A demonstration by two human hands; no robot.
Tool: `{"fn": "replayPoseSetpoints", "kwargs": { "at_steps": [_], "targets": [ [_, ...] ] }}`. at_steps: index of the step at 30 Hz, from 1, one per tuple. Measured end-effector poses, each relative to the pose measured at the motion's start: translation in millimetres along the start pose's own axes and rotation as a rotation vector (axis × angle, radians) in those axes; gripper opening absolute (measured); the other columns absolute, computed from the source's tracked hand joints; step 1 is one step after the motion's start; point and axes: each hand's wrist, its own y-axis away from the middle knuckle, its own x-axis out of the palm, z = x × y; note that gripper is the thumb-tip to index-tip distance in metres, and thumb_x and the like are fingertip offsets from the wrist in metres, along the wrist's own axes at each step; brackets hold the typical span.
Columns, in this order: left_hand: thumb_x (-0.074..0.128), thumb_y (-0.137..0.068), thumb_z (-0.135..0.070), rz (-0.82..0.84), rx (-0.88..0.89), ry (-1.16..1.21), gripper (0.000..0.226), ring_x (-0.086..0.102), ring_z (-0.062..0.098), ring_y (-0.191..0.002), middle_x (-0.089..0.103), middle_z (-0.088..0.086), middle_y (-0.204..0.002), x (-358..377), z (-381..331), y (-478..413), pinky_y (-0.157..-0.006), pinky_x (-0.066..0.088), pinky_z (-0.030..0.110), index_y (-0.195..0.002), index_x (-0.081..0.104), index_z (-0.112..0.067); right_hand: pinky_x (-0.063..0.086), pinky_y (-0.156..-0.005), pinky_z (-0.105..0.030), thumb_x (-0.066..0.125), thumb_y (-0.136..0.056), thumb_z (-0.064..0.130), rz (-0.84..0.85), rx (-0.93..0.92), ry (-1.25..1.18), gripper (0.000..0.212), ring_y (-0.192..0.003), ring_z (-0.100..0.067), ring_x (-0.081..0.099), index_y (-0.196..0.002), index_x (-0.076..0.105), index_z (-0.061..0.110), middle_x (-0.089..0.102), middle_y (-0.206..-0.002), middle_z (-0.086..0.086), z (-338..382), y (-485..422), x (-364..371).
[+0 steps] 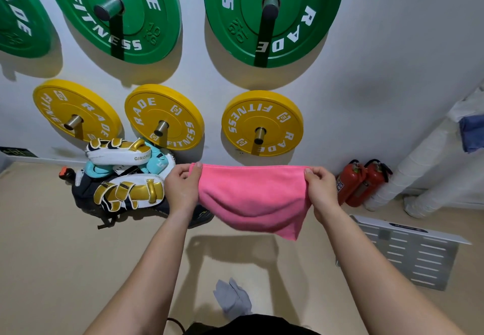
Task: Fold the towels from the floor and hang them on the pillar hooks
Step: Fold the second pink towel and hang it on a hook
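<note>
Bare forearms, no sleeves

Both forearms are uncovered to the bottom edge of the view, and the left hand (180, 188) and right hand (320, 188) carry no gloves, rings or watch. A black garment (251, 325) shows at the bottom edge between the arms.

A pink towel (255, 196) hangs stretched between the left hand (182, 186) and right hand (320, 189), each pinching a top corner. Below it, a grey towel (233, 299) lies crumpled on the beige floor (65, 256).
</note>
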Motion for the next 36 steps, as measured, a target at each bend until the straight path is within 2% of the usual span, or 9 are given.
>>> {"fn": "replayPoseSetpoints", "kwargs": {
  "at_steps": [4, 7, 9, 12, 19, 25, 28, 32, 36],
  "targets": [
    [0.075, -0.086, -0.034, 0.081, -0.104, 0.014, 0.019, 0.066, 0.019, -0.076, 0.073, 0.007, -0.081, 20, 12, 15, -0.075, 0.052, 0.037, -0.086, 0.07, -0.015, 0.045, -0.054, -0.028, 0.057, -0.091, 0.012, 0.01, 0.141, -0.101, 0.011, -0.07, -0.019, 0.053, -0.081, 0.06, 0.014, 0.056, -0.072, -0.002, -9, 22, 18],
    [0.078, -0.083, -0.03, 0.234, -0.116, 0.035, 0.017, 0.058, 0.016, -0.059, 0.069, 0.007, -0.067, 36, 21, 40, -0.061, 0.048, 0.034, -0.079, 0.072, -0.015, 0.047, -0.048, -0.026, 0.063, -0.091, 0.01, 0.15, 0.156, -0.203, 0.009, -0.068, -0.018, 0.057, -0.082, 0.065, 0.012, 0.06, -0.072, -0.005, -14, 50, 33],
    [0.08, -0.084, -0.028, 0.334, -0.136, 0.079, 0.016, 0.056, 0.015, -0.054, 0.067, 0.005, -0.064, 44, 25, 56, -0.052, 0.045, 0.027, -0.08, 0.073, -0.014, 0.051, -0.053, -0.03, 0.068, -0.09, 0.013, 0.231, 0.133, -0.234, 0.006, -0.072, -0.019, 0.063, -0.085, 0.071, 0.009, 0.068, -0.08, -0.009, -19, 66, 43],
    [0.078, -0.086, -0.021, 0.402, -0.127, 0.086, 0.006, 0.066, 0.015, -0.063, 0.075, 0.006, -0.075, 50, 25, 73, -0.059, 0.055, 0.031, -0.085, 0.078, -0.015, 0.057, -0.07, -0.043, 0.073, -0.087, 0.016, 0.279, 0.082, -0.21, 0.005, -0.076, -0.023, 0.069, -0.088, 0.077, 0.013, 0.075, -0.087, -0.011, -25, 78, 53],
    [0.065, -0.089, -0.023, 0.485, -0.002, 0.002, 0.019, 0.074, 0.019, -0.086, 0.079, -0.006, -0.088, 42, 20, 80, -0.082, 0.061, 0.043, -0.1, 0.08, -0.028, 0.05, -0.062, -0.017, 0.071, -0.088, 0.007, 0.267, -0.061, -0.13, 0.009, -0.066, -0.007, 0.069, -0.094, 0.077, 0.011, 0.076, -0.078, -0.005, -21, 85, 54],
    [0.053, -0.095, 0.0, 0.583, -0.04, -0.041, 0.035, 0.073, 0.011, -0.086, 0.078, 0.0, -0.102, 37, 12, 77, -0.066, 0.055, 0.018, -0.116, 0.076, -0.016, 0.054, -0.068, -0.02, 0.081, -0.077, 0.014, 0.312, -0.178, 0.05, 0.017, -0.078, -0.007, 0.068, -0.086, 0.069, 0.02, 0.074, -0.084, 0.007, -18, 80, 51],
    [0.049, -0.093, 0.006, 0.678, -0.076, 0.006, 0.04, 0.074, 0.013, -0.088, 0.079, -0.004, -0.093, 30, 8, 74, -0.07, 0.055, 0.021, -0.115, 0.076, -0.013, 0.05, -0.071, -0.023, 0.076, -0.081, 0.009, 0.326, -0.204, 0.066, 0.014, -0.072, -0.005, 0.062, -0.08, 0.068, 0.02, 0.071, -0.08, 0.011, -17, 70, 49],
    [0.062, -0.086, -0.001, 0.601, 0.105, -0.099, 0.037, 0.061, 0.008, -0.067, 0.07, -0.009, -0.081, 18, 15, 56, -0.071, 0.05, 0.027, -0.097, 0.075, -0.033, 0.05, -0.07, -0.021, 0.072, -0.085, 0.007, 0.386, -0.219, 0.035, 0.013, -0.07, -0.006, 0.061, -0.082, 0.071, 0.019, 0.071, -0.077, 0.01, -10, 62, 43],
    [0.07, -0.084, -0.015, 0.527, 0.382, -0.453, 0.045, 0.051, 0.015, -0.097, 0.053, -0.007, -0.104, 8, 24, 34, -0.086, 0.043, 0.03, -0.118, 0.062, -0.043, 0.049, -0.07, -0.019, 0.067, -0.088, 0.001, 0.465, -0.268, 0.048, 0.02, -0.072, -0.004, 0.062, -0.084, 0.071, 0.02, 0.071, -0.078, 0.011, -4, 57, 34]
  ]
}}
